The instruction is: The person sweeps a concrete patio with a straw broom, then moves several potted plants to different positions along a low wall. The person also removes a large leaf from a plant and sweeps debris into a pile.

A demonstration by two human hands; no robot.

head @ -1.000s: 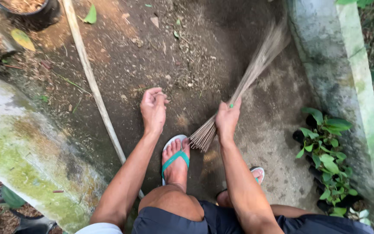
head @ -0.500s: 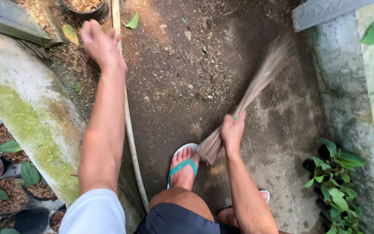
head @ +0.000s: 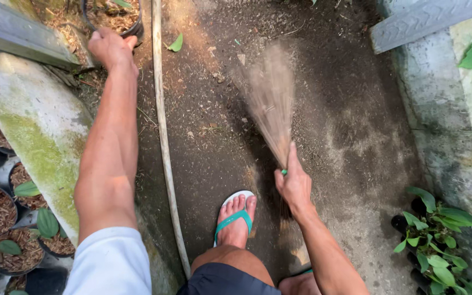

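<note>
Sweeping now: your right hand [head: 295,184] grips the broom [head: 271,104]; left hand [head: 111,48] grabs the pot [head: 110,13] rim. Next, prob. shift it.

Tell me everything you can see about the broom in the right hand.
The broom is a bundle of thin, tan, stiff fibres with no long handle, bound by a green tie. The right hand grips its bound end. The bristles fan away from the person over the dark dirt ground, blurred by motion, beside a pale hose.
</note>
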